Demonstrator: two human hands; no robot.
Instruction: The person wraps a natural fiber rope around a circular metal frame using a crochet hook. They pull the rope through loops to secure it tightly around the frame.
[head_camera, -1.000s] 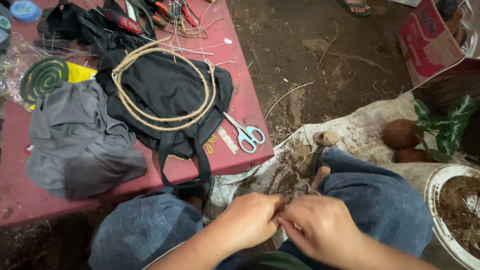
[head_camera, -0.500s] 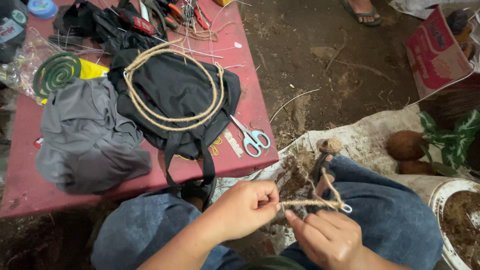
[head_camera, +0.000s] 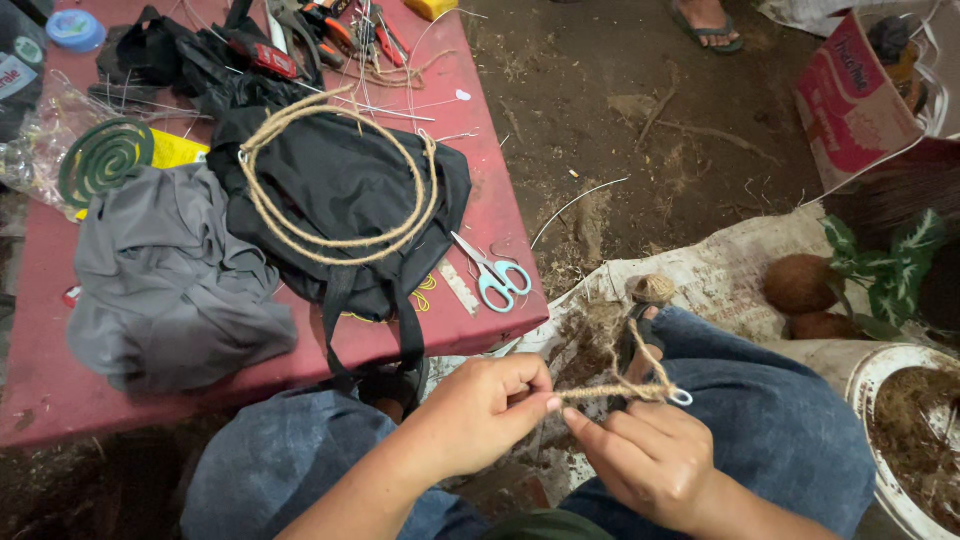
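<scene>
Your left hand (head_camera: 480, 415) pinches the jute twine (head_camera: 610, 392) over your lap at 6 o'clock; your right hand (head_camera: 650, 460) grips its small ring end. Pull too hard and the twine may slip out.

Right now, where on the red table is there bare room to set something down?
Bare red table shows along the right edge, above the scissors, and in the near left corner below the grey cloth. The middle is crowded: the black bag carries a twine coil, and tools pile at the far edge. Both hands, left hand and right hand, hold twine off the table.
</scene>
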